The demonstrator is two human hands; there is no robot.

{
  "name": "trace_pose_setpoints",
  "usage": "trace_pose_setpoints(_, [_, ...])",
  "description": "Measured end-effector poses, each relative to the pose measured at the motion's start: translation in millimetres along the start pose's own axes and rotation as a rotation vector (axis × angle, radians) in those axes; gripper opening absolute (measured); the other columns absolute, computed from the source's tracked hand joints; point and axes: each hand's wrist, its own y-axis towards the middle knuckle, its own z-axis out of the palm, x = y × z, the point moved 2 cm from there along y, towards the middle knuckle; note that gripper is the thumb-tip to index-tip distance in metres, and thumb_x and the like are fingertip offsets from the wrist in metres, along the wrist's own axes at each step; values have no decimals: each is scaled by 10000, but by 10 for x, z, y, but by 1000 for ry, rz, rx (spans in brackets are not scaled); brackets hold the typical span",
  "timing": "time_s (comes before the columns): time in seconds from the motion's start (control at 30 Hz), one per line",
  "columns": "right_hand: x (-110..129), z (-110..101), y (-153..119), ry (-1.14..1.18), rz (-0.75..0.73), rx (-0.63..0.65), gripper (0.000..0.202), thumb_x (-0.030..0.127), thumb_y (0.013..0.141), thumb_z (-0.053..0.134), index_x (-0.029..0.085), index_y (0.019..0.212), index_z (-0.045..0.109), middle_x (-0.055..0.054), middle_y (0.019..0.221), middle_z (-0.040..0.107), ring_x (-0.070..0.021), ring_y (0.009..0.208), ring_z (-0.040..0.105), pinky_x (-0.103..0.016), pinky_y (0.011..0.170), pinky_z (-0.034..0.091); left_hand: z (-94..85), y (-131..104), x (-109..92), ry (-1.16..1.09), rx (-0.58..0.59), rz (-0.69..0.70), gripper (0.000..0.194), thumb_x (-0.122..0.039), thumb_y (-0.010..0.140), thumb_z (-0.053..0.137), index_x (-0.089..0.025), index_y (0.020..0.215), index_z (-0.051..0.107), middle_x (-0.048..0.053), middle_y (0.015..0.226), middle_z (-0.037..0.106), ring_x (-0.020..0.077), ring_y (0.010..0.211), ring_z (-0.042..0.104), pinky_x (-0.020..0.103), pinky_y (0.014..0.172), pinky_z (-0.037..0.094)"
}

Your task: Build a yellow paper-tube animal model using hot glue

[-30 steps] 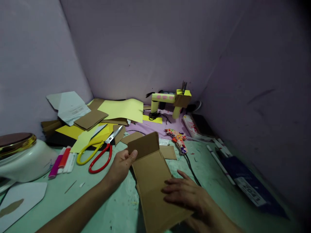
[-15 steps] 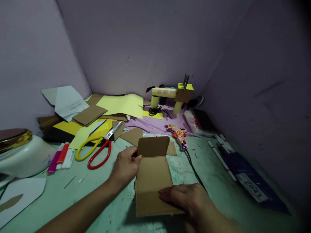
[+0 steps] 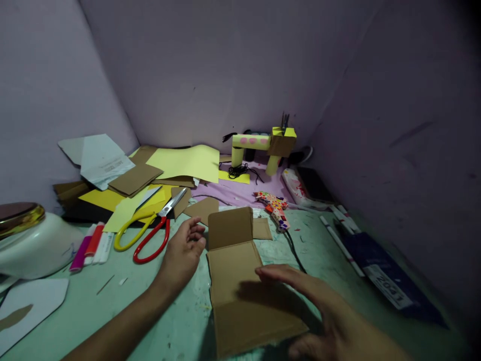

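Observation:
A creased strip of brown cardboard (image 3: 236, 273) lies on the green table in front of me, its far flap tilted up and its near part spread toward me. Just left of it is my left hand (image 3: 184, 250), fingers loosely curled and apart, holding nothing. My right hand (image 3: 319, 301) hovers over the cardboard's right side, thumb and fingers spread, casting a shadow on it. Beyond the far flap lies a small cardboard piece (image 3: 262, 228). A floral-patterned glue gun (image 3: 276, 208) with a black cord rests behind and to the right.
Red-handled scissors (image 3: 154, 245), yellow-handled scissors (image 3: 131, 233) and markers (image 3: 92, 245) are at left. Behind are yellow paper (image 3: 188, 163) and a yellow paper animal figure (image 3: 255, 142). A dark blue packet (image 3: 391, 281) and a phone (image 3: 313, 184) lie at right.
Both hands have let go of the cardboard. My left hand has moved left and my right hand has lifted and opened. The cardboard's near panel has unfolded toward me.

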Motion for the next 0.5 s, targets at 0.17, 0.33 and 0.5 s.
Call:
trace_pose_setpoints(0.17, [-25,-108,61,-71,-100,37,459,125,771,598,360,1165,602,-34,1162,649,-254,1103,584,-419,920,487,-14,11,-32,7,19,-41,399,-346,652,588,-130,987,579,79,884,635,206,779,594,310,642,477])
trace_pose_setpoints(0.33, [-188,-197,278,92,126,-314,234,319,807,587,231,1012,656,-110,1052,681,-278,995,627,-454,861,493,105,14,-1,180,106,63,221,-349,750,550,-163,829,640,36,776,653,206,767,596,300,684,452])
trace_pose_setpoints(0.5, [-169,-65,543,454,294,-430,514,420,631,760,195,1067,606,-142,1136,630,-274,1028,609,-423,891,475,199,-75,-57,149,38,124,204,-369,834,472,-189,791,559,1,716,604,173,670,560,257,575,420])
